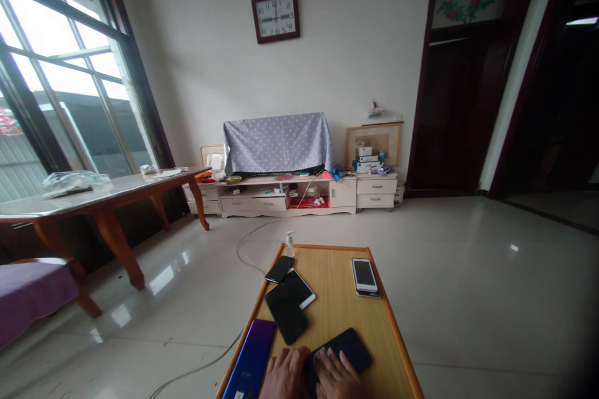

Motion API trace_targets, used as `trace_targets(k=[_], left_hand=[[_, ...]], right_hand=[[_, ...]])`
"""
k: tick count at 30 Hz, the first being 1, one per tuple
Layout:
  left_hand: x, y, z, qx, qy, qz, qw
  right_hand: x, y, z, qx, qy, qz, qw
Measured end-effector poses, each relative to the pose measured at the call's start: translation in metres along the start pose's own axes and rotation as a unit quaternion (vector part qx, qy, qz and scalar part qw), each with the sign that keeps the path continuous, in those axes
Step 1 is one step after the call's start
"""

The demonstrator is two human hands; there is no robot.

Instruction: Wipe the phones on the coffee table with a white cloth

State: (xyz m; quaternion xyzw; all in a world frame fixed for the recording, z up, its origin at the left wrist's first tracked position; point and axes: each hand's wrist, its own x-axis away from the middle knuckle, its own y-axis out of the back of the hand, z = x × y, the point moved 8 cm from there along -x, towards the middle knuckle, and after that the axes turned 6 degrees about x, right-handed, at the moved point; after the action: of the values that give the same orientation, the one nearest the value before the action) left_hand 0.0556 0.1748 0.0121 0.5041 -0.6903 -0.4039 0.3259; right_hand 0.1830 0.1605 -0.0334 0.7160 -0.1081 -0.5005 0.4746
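Observation:
At the near end of the small wooden table lies a dark blue phone [354,347], set at a slant. My right hand [337,377] rests on it with its fingers stretched flat across the surface. A small pale patch shows by those fingertips, too unclear to name. My left hand [284,374] is closed, its fingers curled at the phone's left edge, holding it. Left of that hand is a glossy blue-purple phone [250,358]. Beyond it, a black phone [285,312] overlaps a white-edged phone [304,290], and another dark phone [279,269] touches them.
A pump bottle [290,245] stands at the small table's far left corner. On the right, a white phone [364,274] lies on top of another device. Further off are a cloth-covered object [278,143] on a white cabinet [344,194] and a larger table [126,184] at left.

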Motion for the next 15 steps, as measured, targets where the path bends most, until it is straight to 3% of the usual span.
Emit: trace_targets(k=[5,9,12,15], left_hand=[[0.001,-0.005,0.006,0.016,-0.025,-0.015,0.999],[0.003,-0.006,0.009,0.023,-0.022,-0.027,0.999],[0.004,-0.005,0.009,0.026,-0.021,-0.030,0.999],[0.005,-0.002,0.006,0.031,-0.026,-0.030,0.999]], right_hand=[[-0.020,0.011,-0.031,-0.043,-0.140,0.118,0.982],[-0.005,0.020,-0.057,-0.009,-0.201,0.137,0.970],[0.017,0.016,-0.062,0.026,-0.177,0.122,0.976],[0.037,0.005,-0.049,0.045,-0.099,0.081,0.991]])
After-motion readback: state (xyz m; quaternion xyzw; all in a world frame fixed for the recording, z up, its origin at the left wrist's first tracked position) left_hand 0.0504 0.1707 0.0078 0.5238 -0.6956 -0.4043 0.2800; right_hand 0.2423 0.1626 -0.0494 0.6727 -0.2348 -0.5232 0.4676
